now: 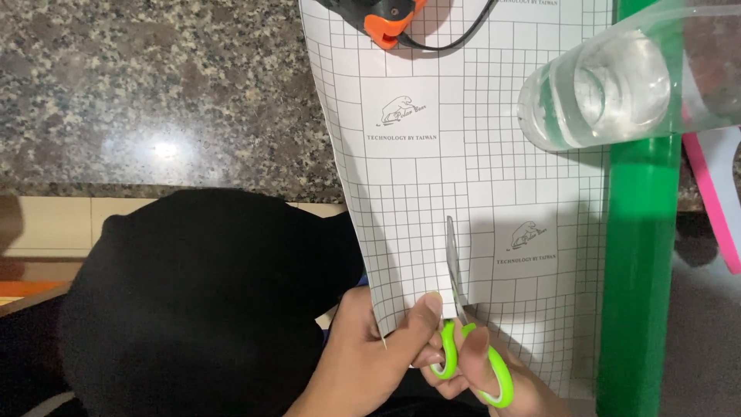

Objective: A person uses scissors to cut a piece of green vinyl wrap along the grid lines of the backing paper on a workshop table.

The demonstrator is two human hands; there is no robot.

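Two hands in view: one left hand (363,351), one right hand (494,382). One pair of scissors (463,340) with green handles, one white gridded sheet (463,154) with a green roll edge (639,255), one clear glass (598,89), one orange-and-black tool (386,19) with one black cord (463,35), and one pink-edged item (714,193) at the right border, possibly a second sheet, too cropped to tell. One granite counter (154,93), one black garment (201,301).
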